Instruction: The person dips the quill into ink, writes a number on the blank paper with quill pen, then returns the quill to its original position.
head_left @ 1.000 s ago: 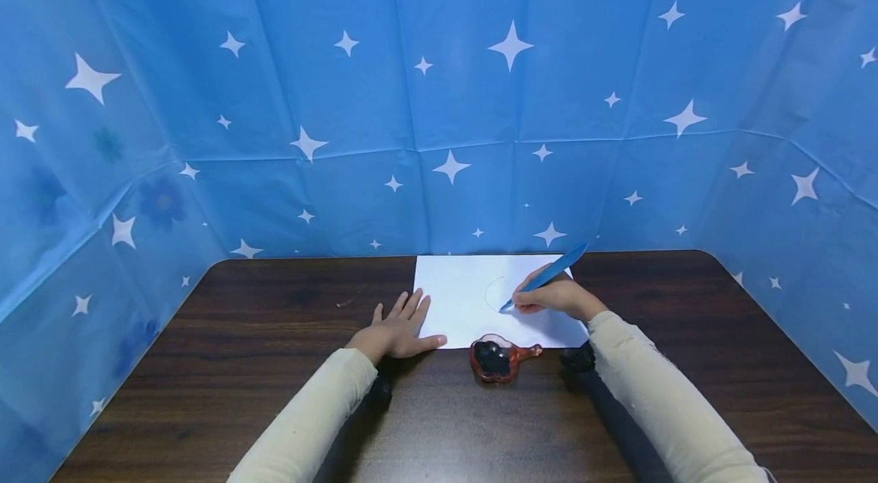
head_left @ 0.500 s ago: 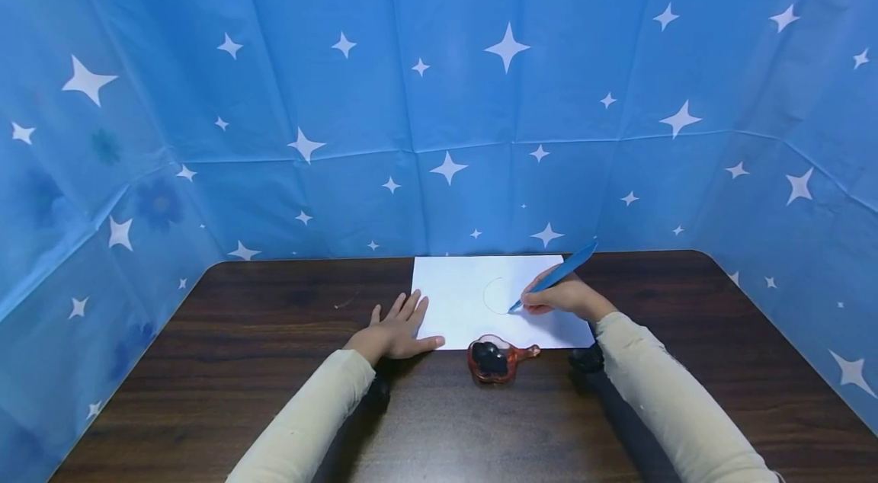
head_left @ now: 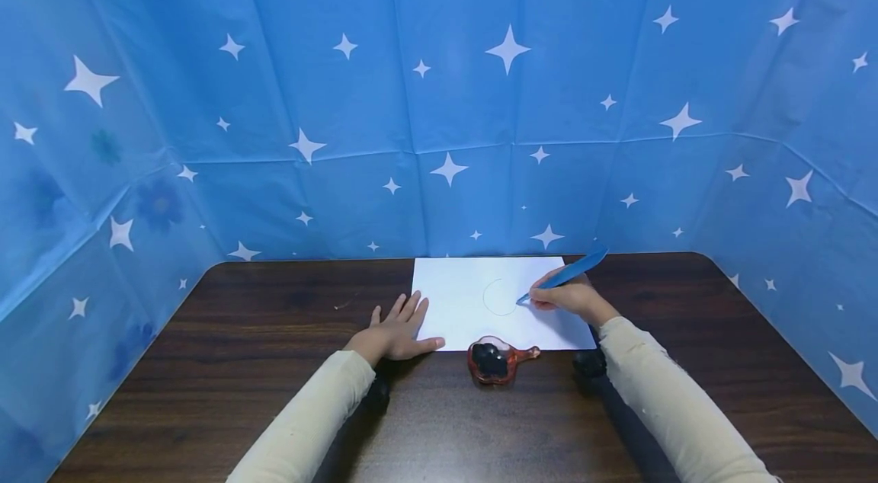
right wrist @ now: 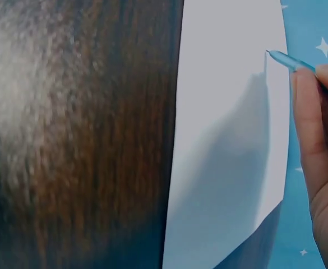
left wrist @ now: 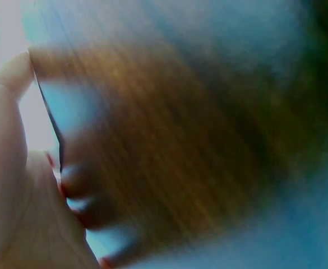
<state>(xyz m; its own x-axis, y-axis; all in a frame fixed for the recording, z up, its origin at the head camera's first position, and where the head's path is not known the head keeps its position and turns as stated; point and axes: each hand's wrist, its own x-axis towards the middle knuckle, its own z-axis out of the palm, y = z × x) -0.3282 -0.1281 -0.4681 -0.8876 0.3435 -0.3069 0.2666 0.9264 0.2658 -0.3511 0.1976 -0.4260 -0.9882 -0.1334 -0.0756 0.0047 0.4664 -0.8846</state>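
A white sheet of paper (head_left: 453,300) lies at the table's far edge, bearing a thin curved line like an unclosed circle. My right hand (head_left: 572,298) pinches a blue feather-shaped pen (head_left: 572,268), whose tip meets the paper at the curve's right end. In the right wrist view, thumb and fingers (right wrist: 312,123) close round the pen (right wrist: 287,60), its tip on the sheet (right wrist: 225,112). My left hand (head_left: 398,331) lies flat with spread fingers over the paper's left edge. The left wrist view shows part of this hand (left wrist: 18,168), with the tabletop blurred.
A red-brown, rounded object (head_left: 494,361) with a dark glossy top and a short handle sits at the paper's near edge. The dark wooden table (head_left: 274,331) has rounded far corners. Behind it hangs a blue curtain (head_left: 370,110) with white stars.
The right hand has moved slightly right with the pen, its tip passing along the bottom of the curve and up its right side. The drawn line has grown longer. The left hand stays in place.
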